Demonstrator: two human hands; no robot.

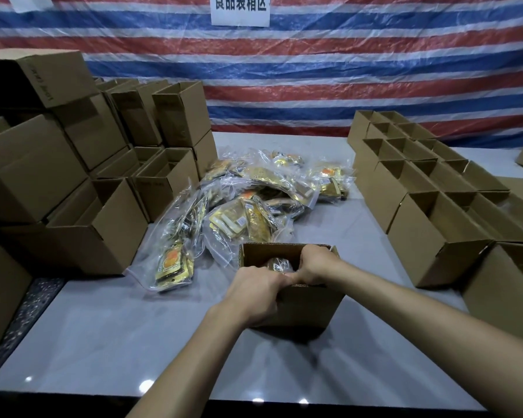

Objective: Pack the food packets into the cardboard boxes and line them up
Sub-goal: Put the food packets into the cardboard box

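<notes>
Fingers of the left hand point(254, 292) clench the near rim of the cardboard box point(308, 309). Those of the right hand point(314, 263) bend down inside it, beside the food packet point(280, 263); whether they grasp it I cannot tell. Packing seems in hand. Next the box should join the row of boxes point(435, 236), right of the fingers.

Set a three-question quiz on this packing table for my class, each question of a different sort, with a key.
1. True or false: the box that the left hand and right hand both touch already has a packet in it.
2. Where is the loose pile of packets? A: on the table, behind that box. B: on the floor. C: on a shelf.
3. Fill in: the unstacked rows of open boxes stand to the person's ____.
Key: 1 true; 2 A; 3 right.
</notes>
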